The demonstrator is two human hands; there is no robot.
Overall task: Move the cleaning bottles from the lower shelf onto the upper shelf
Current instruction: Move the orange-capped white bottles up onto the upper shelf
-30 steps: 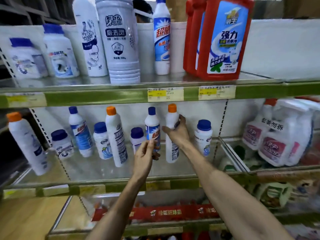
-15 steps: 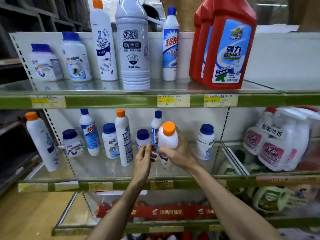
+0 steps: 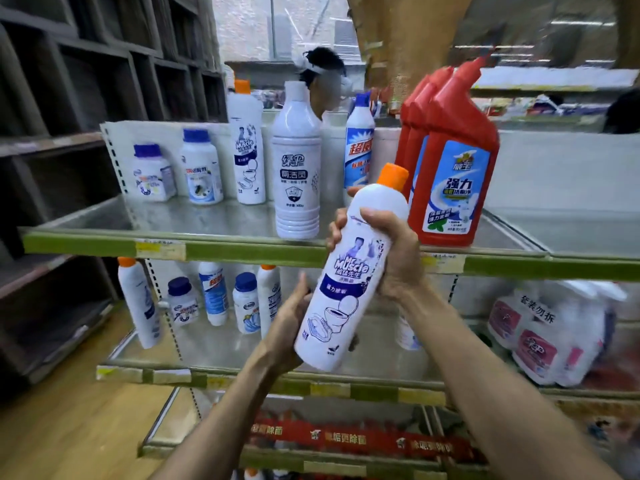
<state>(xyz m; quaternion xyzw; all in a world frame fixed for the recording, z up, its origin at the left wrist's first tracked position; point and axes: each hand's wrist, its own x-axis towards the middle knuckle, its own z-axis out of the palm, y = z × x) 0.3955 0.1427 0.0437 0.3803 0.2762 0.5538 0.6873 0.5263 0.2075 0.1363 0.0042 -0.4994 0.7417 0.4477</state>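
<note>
I hold a white Mr Muscle bottle with an orange cap (image 3: 341,282) tilted in front of the shelves, its cap level with the upper shelf (image 3: 221,251). My right hand (image 3: 391,258) grips its upper body. My left hand (image 3: 291,327) cups its lower left side. Several white bottles with blue or orange caps (image 3: 214,296) stand on the lower shelf (image 3: 207,375) to the left. The upper shelf carries several bottles: a tall white one (image 3: 297,174), red jugs (image 3: 450,168) and small blue-capped ones (image 3: 201,168).
A pack of white spray bottles (image 3: 550,327) sits on the lower shelf at the right. Dark wooden racks (image 3: 69,98) rise at the left. A person's head (image 3: 323,81) shows behind the upper shelf. A third shelf below holds red-banded goods (image 3: 346,441).
My right hand has pulled the orange-capped bottle off the lower shelf and lifted it toward the upper shelf. My left hand has come onto its lower side. The view has tilted upward.
</note>
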